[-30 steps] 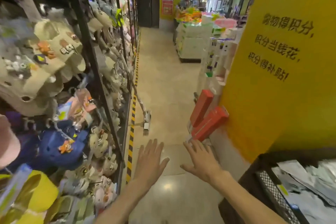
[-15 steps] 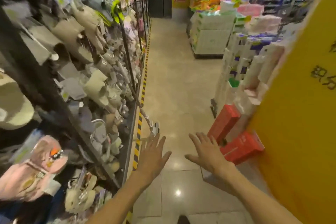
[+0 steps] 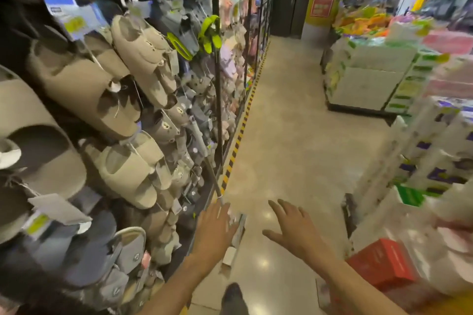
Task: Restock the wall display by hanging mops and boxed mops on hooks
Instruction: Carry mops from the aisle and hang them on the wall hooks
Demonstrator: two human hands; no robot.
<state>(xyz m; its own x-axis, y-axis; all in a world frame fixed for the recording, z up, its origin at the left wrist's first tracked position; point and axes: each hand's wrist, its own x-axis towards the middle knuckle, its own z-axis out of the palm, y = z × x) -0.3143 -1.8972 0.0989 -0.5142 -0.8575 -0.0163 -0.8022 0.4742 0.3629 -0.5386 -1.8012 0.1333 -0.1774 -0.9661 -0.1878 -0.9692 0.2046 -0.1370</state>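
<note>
Shop aisle, seen from above the hands. Left hand (image 3: 213, 233) stretched forward with fingers straight and spread, grip released, holding nothing — palm down over the head of the mop (image 3: 236, 234), whether touching it cannot be told. Mop leaning against the slipper rack (image 3: 217, 100), handle running up and left from the hand, pale head down on the floor (image 3: 294, 135) right at the striped yellow-black floor strip (image 3: 239, 135). Right hand (image 3: 294, 230) likewise released, fingers straight and fanned, hovering over bare floor, apart from the mop and from the left hand. Red box (image 3: 381, 266) at the lower right, just beside the right forearm, tilted against white stacked packs (image 3: 430, 161); contents not readable. Rack along the left edge hung full of beige and grey slippers (image 3: 122, 169) with tags; a lime-green pair (image 3: 210, 33) higher up. Further down the floor on the right, a pallet stack of white and green packs (image 3: 371, 77). Dark shoe tip (image 3: 234, 298) at the bottom edge — standing on the floor.
</note>
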